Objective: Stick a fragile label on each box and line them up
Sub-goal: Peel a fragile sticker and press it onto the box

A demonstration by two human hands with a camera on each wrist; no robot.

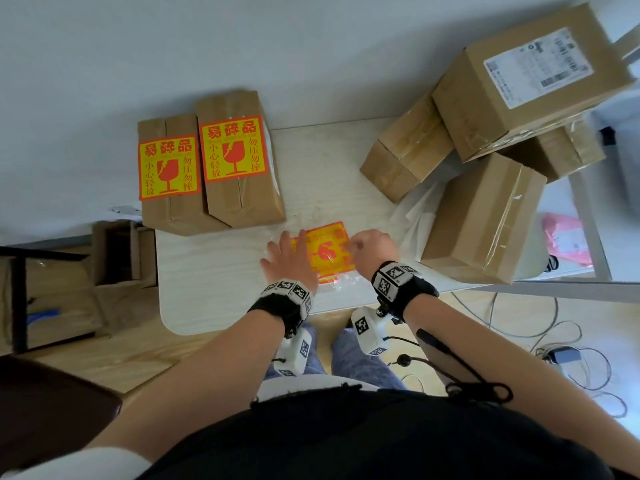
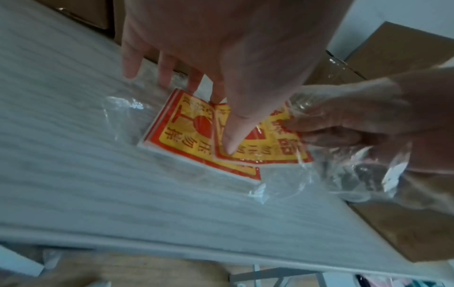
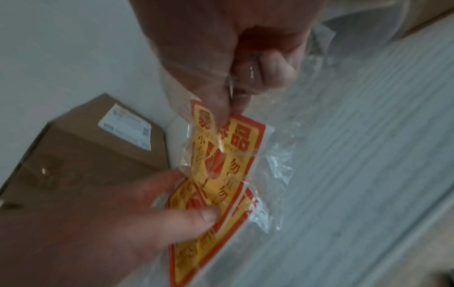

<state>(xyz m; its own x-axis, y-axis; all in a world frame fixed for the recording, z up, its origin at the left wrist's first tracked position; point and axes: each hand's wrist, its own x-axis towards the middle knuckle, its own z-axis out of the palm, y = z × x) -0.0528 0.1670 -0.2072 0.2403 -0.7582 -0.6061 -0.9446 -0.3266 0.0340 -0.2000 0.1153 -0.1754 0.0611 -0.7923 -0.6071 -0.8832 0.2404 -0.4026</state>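
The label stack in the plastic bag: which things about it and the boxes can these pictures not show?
- How many labels are left: edges overlap, both wrist views blurred.
- Whether the top label is out of the plastic bag: right hand and glare cover it.
- Shipping label text: too small, head view.
- Labels on the pile's hidden sides: faces turned away.
- Left hand covers the stack's left edge.

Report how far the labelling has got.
Done: two boxes at the table's far left carry labels, side by side. In hand: left hand presses the label stack in its plastic bag; right hand pinches one label. Left: the pile of boxes at right has no fragile labels.
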